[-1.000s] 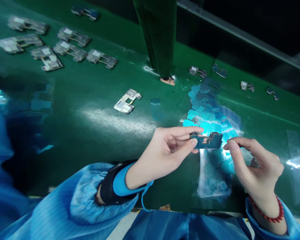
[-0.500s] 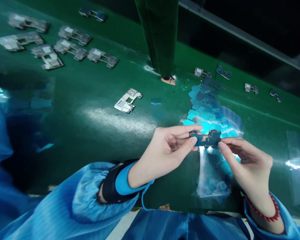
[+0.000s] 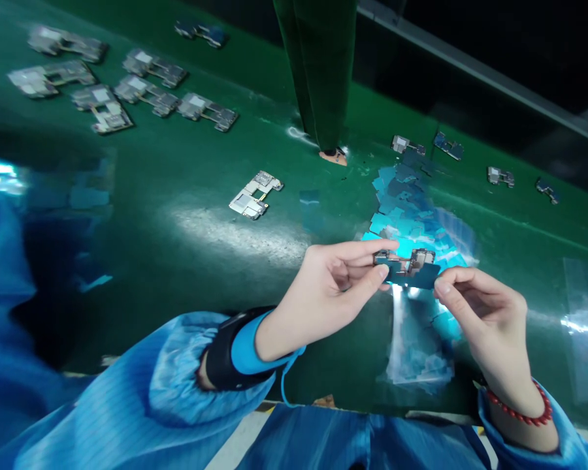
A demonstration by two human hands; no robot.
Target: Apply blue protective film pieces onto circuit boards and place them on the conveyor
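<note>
Blue film (image 3: 425, 277), its corner seemingly pinched between your right hand's (image 3: 492, 320) fingertips, stands partly off the circuit board (image 3: 423, 258) your left hand's (image 3: 329, 286) closed fingers clasp above the table (image 3: 343, 365), inside its near edge: likely light, stiff, fragile, so hold the board's rims.

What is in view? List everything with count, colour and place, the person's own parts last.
Held board: one, grey and dark, right of centre
Thin sheet: one, dark blue, at held board's right end
Loose boards: twelve, grey or dark blue, seven upper left, one centre, four upper right
Film pieces: many, blue, mostly right
Clear film: at least two pieces, right edge and below held board
Column: one, dark green, top centre
Table: one, green, throughout
Wristband: one, blue and black, left wrist
Bracelet: one, red, right wrist
Sleeves: two, blue, forearms
Left hand: one, fingers gripping held board
Right hand: one, fingers pinching thin sheet
</note>
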